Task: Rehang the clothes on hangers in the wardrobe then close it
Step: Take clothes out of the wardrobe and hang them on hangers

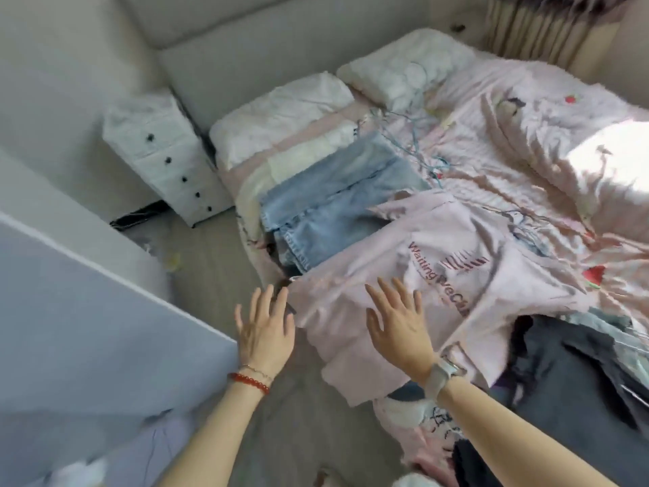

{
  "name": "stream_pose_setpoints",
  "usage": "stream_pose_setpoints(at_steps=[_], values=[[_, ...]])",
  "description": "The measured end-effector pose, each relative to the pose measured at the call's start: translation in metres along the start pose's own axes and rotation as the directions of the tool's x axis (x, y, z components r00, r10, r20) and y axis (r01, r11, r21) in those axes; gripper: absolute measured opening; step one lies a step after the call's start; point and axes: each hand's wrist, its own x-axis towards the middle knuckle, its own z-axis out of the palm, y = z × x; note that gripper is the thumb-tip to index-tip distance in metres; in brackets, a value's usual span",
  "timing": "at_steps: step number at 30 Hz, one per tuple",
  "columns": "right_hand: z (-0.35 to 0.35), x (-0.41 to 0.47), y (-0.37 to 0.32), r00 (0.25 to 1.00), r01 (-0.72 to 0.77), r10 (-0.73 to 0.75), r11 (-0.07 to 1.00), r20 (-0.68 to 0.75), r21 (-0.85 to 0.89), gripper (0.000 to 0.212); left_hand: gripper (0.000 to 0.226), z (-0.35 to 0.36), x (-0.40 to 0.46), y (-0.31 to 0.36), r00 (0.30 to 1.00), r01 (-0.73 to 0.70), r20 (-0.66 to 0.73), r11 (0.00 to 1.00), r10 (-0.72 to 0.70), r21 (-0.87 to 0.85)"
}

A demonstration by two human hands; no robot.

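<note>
**Hands over the pink shirt**

Clothes lie all over the bed (526,110). The pink shirt (404,261) is at the near edge, spread flat, and its long side runs from 7 o'clock up to 1 o'clock. Red words on it run along it toward 5 o'clock. Folded blue jeans (337,202) touch it at 11 o'clock, and they point the same way. A dark pile of clothes (569,374) sits at 4 o'clock from the shirt. Two white pillows (281,114) lie at the far end of the bed.

The left hand (265,332) is flat with fingers spread, just off the shirt's left edge, over the floor (217,275). The right hand (397,321) is flat and spread too, over the shirt. I cannot tell if it touches the cloth.

There is bare floor between the bed and a big white panel (87,311) at 8 o'clock. A white drawer chest (165,152) stands at 10 o'clock, its drawers closed.
</note>
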Motion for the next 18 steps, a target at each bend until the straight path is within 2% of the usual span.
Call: stream_pose_setpoints(at_steps=[4, 7, 12, 17, 18], values=[[0.036, 0.024, -0.126, 0.95, 0.296, -0.294, 0.955, 0.108, 0.0, 0.047, 0.049, -0.034, -0.051, -0.13, 0.956, 0.282, -0.092, 0.959, -0.278, 0.027], [0.067, 0.024, -0.225, 0.84, 0.515, -0.506, 0.857, 0.194, 0.007, 0.048, 0.049, -0.062, -0.103, -0.212, 0.868, 0.472, -0.175, 0.882, -0.464, 0.003], [0.114, -0.002, -0.376, 0.589, 0.762, -0.768, 0.632, 0.251, 0.145, 0.046, 0.049, -0.113, -0.2, -0.314, 0.635, 0.745, -0.3, 0.667, -0.712, -0.005], [0.146, -0.044, -0.5, 0.324, 0.881, -0.921, 0.377, 0.214, 0.286, 0.043, 0.043, -0.162, -0.283, -0.366, 0.371, 0.889, -0.481, 0.454, -0.794, -0.065], [0.151, -0.051, -0.517, 0.287, 0.885, -0.935, 0.343, 0.21, 0.315, 0.043, 0.04, -0.17, -0.294, -0.371, 0.335, 0.897, -0.522, 0.435, -0.784, -0.077]])
